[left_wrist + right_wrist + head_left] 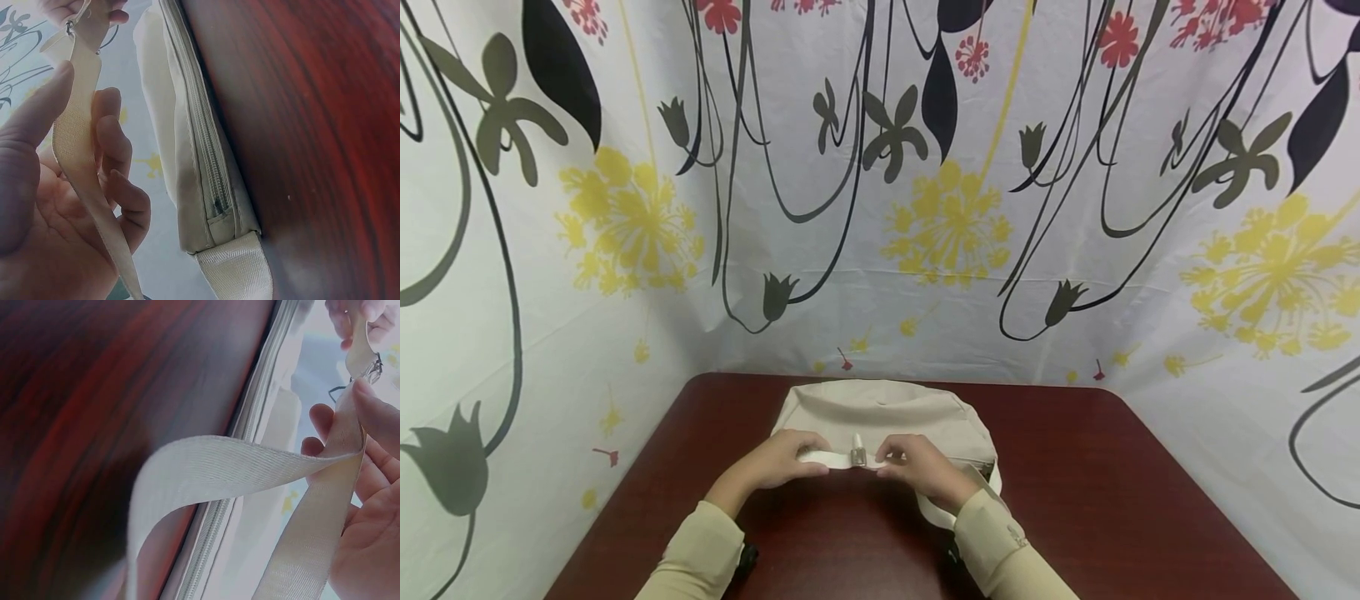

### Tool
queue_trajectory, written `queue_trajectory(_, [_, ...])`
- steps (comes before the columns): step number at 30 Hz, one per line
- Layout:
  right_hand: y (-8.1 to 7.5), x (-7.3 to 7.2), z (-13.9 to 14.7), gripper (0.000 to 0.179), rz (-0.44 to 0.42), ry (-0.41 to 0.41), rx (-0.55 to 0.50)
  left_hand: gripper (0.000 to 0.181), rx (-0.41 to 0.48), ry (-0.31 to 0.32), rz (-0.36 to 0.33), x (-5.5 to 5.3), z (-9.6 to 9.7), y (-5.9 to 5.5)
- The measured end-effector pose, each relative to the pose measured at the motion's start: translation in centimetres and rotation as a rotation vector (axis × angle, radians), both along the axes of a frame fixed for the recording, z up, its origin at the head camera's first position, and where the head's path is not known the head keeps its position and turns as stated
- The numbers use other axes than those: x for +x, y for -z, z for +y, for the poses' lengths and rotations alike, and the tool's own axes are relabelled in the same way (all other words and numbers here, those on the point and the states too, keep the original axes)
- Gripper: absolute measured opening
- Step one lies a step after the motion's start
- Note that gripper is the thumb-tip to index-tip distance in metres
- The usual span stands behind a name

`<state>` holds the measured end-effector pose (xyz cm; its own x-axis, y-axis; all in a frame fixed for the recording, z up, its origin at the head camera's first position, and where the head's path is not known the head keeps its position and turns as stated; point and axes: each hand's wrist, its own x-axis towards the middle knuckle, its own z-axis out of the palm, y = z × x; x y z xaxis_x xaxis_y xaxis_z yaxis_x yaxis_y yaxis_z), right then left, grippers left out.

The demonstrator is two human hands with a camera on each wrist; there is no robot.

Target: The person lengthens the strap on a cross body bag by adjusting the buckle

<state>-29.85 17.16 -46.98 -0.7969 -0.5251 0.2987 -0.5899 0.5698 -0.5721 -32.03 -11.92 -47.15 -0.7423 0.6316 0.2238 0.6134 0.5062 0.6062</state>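
Observation:
A cream bag [887, 410] with a zipper [203, 144] lies on the table. Above its near side, both hands hold its cream webbing strap [78, 119] stretched between them. My left hand [786, 457] pinches the strap between thumb and fingers, left of a metal buckle [858, 455]. On the buckle's other side, my right hand [922, 467] pinches the strap with thumb and fingertips. In the right wrist view two layers of strap [219, 465] run from that hand, one curving out in a loop. The buckle looks small and blurred in the wrist views.
The dark red wooden table [1075, 500] extends on both sides of the bag. A white curtain [850, 208] with printed flowers hangs behind the table and along its sides. Beige sleeves [700, 546] cover both forearms.

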Motion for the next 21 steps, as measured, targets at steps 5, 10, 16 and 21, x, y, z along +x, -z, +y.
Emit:
queue_trajectory(5, [0.14,-0.12,0.18,0.011,0.003,0.0,0.002,0.014,-0.003,-0.003,-0.003,-0.1,-0.06,0.13])
queue_trajectory(10, [0.03,-0.09,0.15,0.011,-0.013,0.012,0.013,0.015,0.0,-0.003,-0.001,-0.15,-0.14,0.17])
queue_trajectory(16, [0.16,-0.18,0.08,0.012,-0.043,0.026,0.012,0.017,0.013,0.006,0.006,-0.19,-0.24,0.13])
queue_trajectory(21, [0.29,-0.27,0.06,0.012,-0.053,0.027,0.002,0.017,0.006,-0.002,0.005,-0.25,-0.17,0.12])
